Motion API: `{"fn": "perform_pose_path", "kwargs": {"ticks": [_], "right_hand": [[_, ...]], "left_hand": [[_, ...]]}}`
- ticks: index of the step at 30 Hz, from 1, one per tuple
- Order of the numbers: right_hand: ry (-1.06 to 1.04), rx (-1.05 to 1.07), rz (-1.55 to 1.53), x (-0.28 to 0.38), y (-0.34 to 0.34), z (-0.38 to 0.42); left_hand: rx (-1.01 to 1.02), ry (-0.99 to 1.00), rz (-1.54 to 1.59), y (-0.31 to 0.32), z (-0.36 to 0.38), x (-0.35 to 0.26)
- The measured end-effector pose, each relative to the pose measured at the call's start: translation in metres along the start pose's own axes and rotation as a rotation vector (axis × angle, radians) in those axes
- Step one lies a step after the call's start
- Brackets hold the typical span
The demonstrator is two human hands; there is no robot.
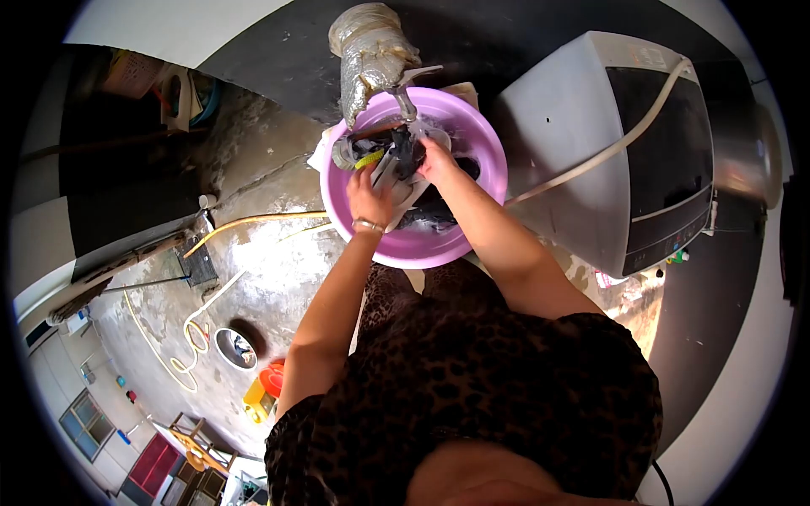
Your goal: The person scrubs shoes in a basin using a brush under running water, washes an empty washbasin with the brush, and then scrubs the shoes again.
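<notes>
A large round pink basin (498,173) holds dark and grey wet items. My left hand (369,198) is over the basin's left part, its fingers closed round a yellow-green brush (369,158). On the right, my right hand (435,162) grips a dark wet cloth (407,153) near the basin's middle. Just above the hands, a metal tap (405,105) comes out of a pipe wrapped in silvery material (371,55). More black cloth (432,211) lies lower in the basin.
A washing machine (565,135) with a pale hose stands at the right. A yellow hose (253,221) runs over the wet floor at the left. Farther down are a metal bowl (221,341), a red basin (272,378) and a yellow container (256,400).
</notes>
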State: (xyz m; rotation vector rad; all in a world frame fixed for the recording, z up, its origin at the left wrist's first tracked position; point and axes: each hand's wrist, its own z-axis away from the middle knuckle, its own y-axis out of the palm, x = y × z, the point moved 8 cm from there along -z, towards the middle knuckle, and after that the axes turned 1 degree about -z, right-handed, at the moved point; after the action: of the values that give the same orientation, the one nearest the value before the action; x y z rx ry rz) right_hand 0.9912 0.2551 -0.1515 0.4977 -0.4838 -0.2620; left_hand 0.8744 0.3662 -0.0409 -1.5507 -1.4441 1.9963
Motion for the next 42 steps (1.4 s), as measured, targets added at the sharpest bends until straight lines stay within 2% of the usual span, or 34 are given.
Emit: {"fn": "perform_pose_path", "kwargs": {"ticks": [2,3,5,6,9,10,11,12,13,14,15,17,18,19,21,22,23,25,26,27,29,31,32,36,37,39,42], "right_hand": [[-0.055,0.006,-0.004,0.003,-0.001,0.004],[-0.018,0.018,-0.007,-0.003,-0.002,0.005],[0.050,0.043,-0.011,-0.014,-0.007,0.006],[0.155,0.036,0.035,-0.017,-0.004,0.025],[0.175,0.055,0.050,-0.017,-0.009,0.031],[0.155,0.017,0.020,-0.008,-0.003,0.039],[0.153,0.135,-0.061,-0.022,-0.021,-0.002],[0.155,0.475,-0.612,-0.041,-0.017,-0.020],[0.117,0.545,-0.652,-0.037,-0.004,-0.002],[0.081,0.616,-0.692,-0.031,0.010,0.018],[0.047,0.689,-0.733,-0.025,0.026,0.040],[0.029,0.019,-0.085,-0.021,-0.018,0.020],[0.095,-0.070,0.044,-0.041,-0.043,-0.004],[0.161,-0.151,0.116,-0.020,-0.024,0.040],[-0.026,-0.040,0.049,0.005,-0.024,0.037],[-0.096,-0.106,0.120,0.026,-0.033,0.040],[-0.288,-0.192,0.294,0.046,-0.060,0.022],[-0.521,-0.237,0.817,0.080,-0.046,0.036],[-0.648,-0.156,0.954,0.079,-0.041,0.030],[-0.827,-0.150,1.334,0.078,-0.024,0.039],[-0.723,-0.261,1.753,0.055,0.023,0.083],[-0.730,-0.256,2.050,0.006,0.026,0.081],[-0.851,-0.280,2.096,-0.006,0.017,0.070],[-0.724,-0.157,1.970,0.005,0.003,0.047],[-0.769,-0.202,1.968,0.017,0.003,0.046],[-0.872,-0.119,1.786,0.036,-0.015,0.018],[-0.620,-0.204,1.700,0.055,-0.023,0.007]], "left_hand": [[0.031,-0.094,0.365,0.023,-0.025,-0.015],[0.020,-0.180,0.601,0.045,-0.035,-0.014],[0.138,-0.280,0.815,0.075,-0.050,-0.020],[0.197,-0.328,0.922,0.087,-0.053,-0.024],[0.141,-0.379,0.799,0.075,-0.048,-0.034],[0.026,-0.186,0.996,0.079,-0.045,-0.047],[0.066,-0.198,0.862,0.092,-0.032,-0.045],[-0.053,0.040,0.687,0.067,-0.026,-0.073],[-0.167,0.276,0.501,0.035,-0.017,-0.110],[-0.203,0.279,0.418,0.003,-0.012,-0.134],[-0.174,0.220,0.421,0.016,-0.018,-0.117],[-0.116,0.100,0.437,0.051,-0.033,-0.071],[0.072,-0.194,0.630,0.063,-0.037,-0.049],[0.102,-0.097,0.451,0.066,-0.042,-0.037],[0.205,0.085,-0.011,0.064,-0.038,-0.013],[0.257,0.005,-0.119,0.050,-0.031,-0.011],[0.312,-0.075,-0.227,0.033,-0.017,-0.010],[0.377,-0.090,-0.273,0.028,0.005,-0.005],[0.377,-0.093,-0.283,0.026,0.015,-0.006],[0.375,-0.097,-0.291,0.027,0.019,-0.008],[0.402,-0.084,-0.349,0.032,0.017,-0.013],[0.434,-0.072,-0.408,0.038,0.015,-0.016],[0.468,-0.090,-0.415,0.042,0.016,-0.013],[0.444,-0.017,-0.560,0.051,0.014,-0.015],[0.479,-0.037,-0.570,0.053,0.012,-0.018],[0.530,-0.067,-0.572,0.056,0.010,-0.018],[0.569,-0.088,-0.562,0.055,0.004,-0.017]]}}
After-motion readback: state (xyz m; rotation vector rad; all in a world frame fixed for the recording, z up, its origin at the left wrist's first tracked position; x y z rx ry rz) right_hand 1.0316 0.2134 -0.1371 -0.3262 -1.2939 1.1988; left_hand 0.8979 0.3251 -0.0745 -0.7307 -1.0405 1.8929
